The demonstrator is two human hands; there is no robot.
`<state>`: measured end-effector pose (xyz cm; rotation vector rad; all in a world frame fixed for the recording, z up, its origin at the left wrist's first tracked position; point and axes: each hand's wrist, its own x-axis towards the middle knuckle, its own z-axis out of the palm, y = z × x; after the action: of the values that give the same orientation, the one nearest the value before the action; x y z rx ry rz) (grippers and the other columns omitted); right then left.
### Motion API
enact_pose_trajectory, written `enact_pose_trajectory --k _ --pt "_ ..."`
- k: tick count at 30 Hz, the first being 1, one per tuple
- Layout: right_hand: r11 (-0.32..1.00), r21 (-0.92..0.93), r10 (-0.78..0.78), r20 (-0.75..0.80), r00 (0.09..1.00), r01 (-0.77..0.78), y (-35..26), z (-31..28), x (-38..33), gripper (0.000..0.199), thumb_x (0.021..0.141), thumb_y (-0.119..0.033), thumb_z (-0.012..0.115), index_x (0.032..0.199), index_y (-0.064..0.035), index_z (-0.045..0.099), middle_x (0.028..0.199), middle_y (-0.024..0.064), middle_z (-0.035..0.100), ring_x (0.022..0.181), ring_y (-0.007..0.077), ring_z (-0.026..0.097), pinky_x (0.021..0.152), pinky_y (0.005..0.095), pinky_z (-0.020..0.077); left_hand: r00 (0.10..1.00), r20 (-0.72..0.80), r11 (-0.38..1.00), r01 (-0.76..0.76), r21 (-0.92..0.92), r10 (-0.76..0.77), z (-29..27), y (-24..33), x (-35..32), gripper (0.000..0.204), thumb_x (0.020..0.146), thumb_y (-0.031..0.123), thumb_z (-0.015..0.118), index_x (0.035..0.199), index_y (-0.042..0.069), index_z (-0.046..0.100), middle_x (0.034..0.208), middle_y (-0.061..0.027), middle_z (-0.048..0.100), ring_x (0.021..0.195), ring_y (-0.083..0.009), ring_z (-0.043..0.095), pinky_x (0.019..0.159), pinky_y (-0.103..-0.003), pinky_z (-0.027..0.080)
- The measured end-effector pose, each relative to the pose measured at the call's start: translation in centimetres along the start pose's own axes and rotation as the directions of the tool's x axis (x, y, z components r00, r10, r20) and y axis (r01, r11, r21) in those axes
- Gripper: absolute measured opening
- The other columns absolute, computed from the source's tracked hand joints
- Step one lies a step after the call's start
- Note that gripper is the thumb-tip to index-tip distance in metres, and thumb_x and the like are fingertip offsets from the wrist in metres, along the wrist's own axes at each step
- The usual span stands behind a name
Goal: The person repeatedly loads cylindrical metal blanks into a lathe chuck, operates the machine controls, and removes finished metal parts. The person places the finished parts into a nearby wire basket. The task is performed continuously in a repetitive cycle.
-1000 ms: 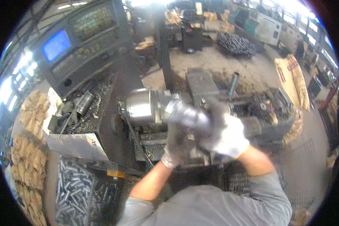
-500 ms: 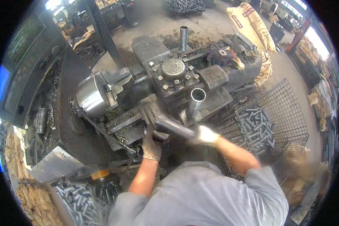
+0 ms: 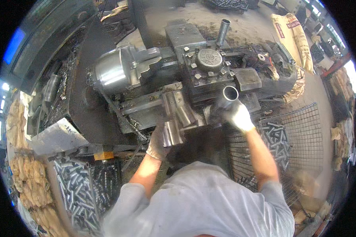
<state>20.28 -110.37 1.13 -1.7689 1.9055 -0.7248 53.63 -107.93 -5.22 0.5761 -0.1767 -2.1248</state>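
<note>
A worker in a grey shirt stood over a large, grimy lathe, both gloved hands down at its front edge. The machine's shiny round chuck sat at its left end, with a square tool block of bolt heads near the middle and an upright pipe standing behind it.

A wire mesh basket, part filled with short cut tubes, stood to the worker's right, just beside the lathe. A second bin at lower left was heaped with similar grey tubes. Tan paper sacks leaned at the far right of the machine, and more sacks were stacked along the left edge of the scene.

The right hand, in a pale glove, was wrapped closed around the lower part of a steel tube, which stood tilted with its open mouth facing up, just in front of the tool block and near the basket.

The left hand, in a darker soiled glove, rested at the front of the lathe bed against a shiny metal piece. Its fingers were curled, but how firmly they gripped the piece could not be told, since blur softened the glove.
</note>
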Motion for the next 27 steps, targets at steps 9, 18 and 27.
enact_pose_trajectory --k 9,18,27 --pt "0.939 -0.138 -0.260 0.312 0.914 0.314 -6.0 12.2 -0.5 0.073 0.091 -0.039 0.075 0.152 -0.0067 0.049 0.128 0.0257 0.070 0.101 0.0406 0.076 0.086 0.0482 0.0626 0.953 -0.204 0.961 -0.180 0.211 0.224 0.3 -0.3 -1.5 0.047 0.109 0.050 0.058 0.123 0.006 0.069 0.101 -0.0085 0.075 0.090 -0.0267 0.075 0.084 -0.043 0.064" --pt "0.860 0.474 -0.037 0.426 0.904 -0.188 -9.6 8.5 3.8 0.065 0.088 -0.041 0.080 0.131 0.0060 0.067 0.113 0.0223 0.078 0.103 0.0258 0.075 0.093 0.0378 0.0580 0.912 -0.234 0.937 -0.300 0.179 0.336 -4.0 5.2 0.9 0.058 0.105 0.061 0.057 0.126 0.008 0.066 0.102 -0.0139 0.076 0.085 -0.0313 0.077 0.078 -0.046 0.067" --pt "0.910 0.405 -0.271 0.417 0.868 0.090 -18.3 4.7 7.7 0.086 0.069 -0.044 0.092 0.140 -0.0049 0.062 0.118 0.0218 0.075 0.110 0.0336 0.075 0.098 0.0430 0.0581 0.902 -0.058 0.646 -0.261 0.717 0.428 1.8 7.1 5.7 0.053 0.119 0.034 0.033 0.161 0.001 0.039 0.159 -0.0177 0.052 0.144 -0.0349 0.052 0.126 -0.044 0.039"
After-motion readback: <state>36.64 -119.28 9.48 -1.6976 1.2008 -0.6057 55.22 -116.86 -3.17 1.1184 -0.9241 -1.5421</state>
